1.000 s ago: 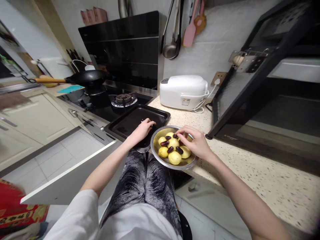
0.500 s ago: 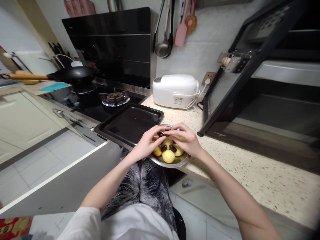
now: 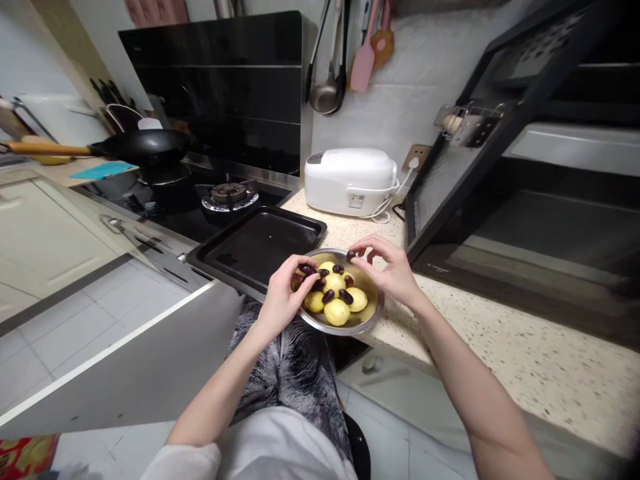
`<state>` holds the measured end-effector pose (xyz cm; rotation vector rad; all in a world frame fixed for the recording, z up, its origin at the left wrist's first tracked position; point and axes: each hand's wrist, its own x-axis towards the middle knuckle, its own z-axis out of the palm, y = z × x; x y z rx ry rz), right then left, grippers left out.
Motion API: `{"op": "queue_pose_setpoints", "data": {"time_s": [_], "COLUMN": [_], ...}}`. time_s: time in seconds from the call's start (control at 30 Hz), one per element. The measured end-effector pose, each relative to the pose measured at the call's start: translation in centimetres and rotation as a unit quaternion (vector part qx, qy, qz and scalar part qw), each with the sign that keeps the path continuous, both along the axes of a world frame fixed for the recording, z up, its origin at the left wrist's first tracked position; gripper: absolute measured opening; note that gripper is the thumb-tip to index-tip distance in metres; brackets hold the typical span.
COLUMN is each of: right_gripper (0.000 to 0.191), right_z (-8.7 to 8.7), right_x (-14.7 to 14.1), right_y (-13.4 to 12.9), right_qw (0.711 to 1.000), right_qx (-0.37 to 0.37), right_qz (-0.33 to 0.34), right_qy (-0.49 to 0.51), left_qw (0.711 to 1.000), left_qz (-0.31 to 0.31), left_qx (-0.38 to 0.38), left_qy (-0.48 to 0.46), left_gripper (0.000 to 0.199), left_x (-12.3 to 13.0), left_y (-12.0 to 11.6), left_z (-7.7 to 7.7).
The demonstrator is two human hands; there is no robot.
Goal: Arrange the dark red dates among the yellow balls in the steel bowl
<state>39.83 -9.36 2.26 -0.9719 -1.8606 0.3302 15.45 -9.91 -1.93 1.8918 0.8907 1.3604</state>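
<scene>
Both hands are curled over the bowl [image 3: 371,315]: the left hand [image 3: 281,297] has its thumb and fingers nearly closed about a dark piece [image 3: 307,269], while the right hand [image 3: 393,270] pinches a second piece [image 3: 351,256] above the far rim, its other fingers bent. Inside lie yellow potatoes [image 3: 337,312], with more dark pieces [image 3: 345,296] resting among and on them. The bowl sits at the edge of the counter [image 3: 480,327], just beside a black tray [image 3: 265,240]. Beyond stand a rice cooker [image 3: 345,177], a burner [image 3: 229,193] and, farther left, a pan [image 3: 145,143]; a pink spatula [image 3: 363,68] hangs against the wall.
</scene>
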Motion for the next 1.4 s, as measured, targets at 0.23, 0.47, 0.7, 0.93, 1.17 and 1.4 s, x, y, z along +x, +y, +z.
{"op": "queue_pose_setpoints", "data": {"time_s": [0.23,0.47,0.7,0.93,1.17,1.4], "right_gripper": [0.009,0.015,0.019,0.019,0.020,0.019], "right_z": [1.0,0.9,0.7,0.8,0.4,0.3], "right_x": [1.8,1.9,1.8,1.1,-1.0,-0.9], "right_y": [0.3,0.3,0.4,-0.2,-1.2,-1.3], "right_qw": [0.987,0.965,0.960,0.979,0.971,0.966], "right_qx": [-0.115,-0.181,-0.195,-0.153,-0.180,-0.194], "right_qz": [0.067,0.111,0.122,0.094,0.152,0.169], "right_qy": [-0.088,-0.154,-0.160,-0.096,-0.048,-0.037], "left_qw": [0.997,0.995,0.995,0.994,0.991,0.992], "left_qz": [0.044,0.049,0.058,0.045,0.022,0.022], "left_qx": [0.055,0.079,0.074,0.085,0.116,0.113], "left_qy": [0.019,0.035,0.040,0.047,0.066,0.051], "left_gripper": [0.009,0.013,0.019,0.023,0.029,0.033], "left_x": [0.0,0.4,0.6,1.1,2.4,2.7], "left_y": [-1.6,-2.1,-2.5,-2.9,-3.5,-3.6], "left_z": [-0.8,-0.8,-1.1,-1.3,-0.9,-0.9]}}
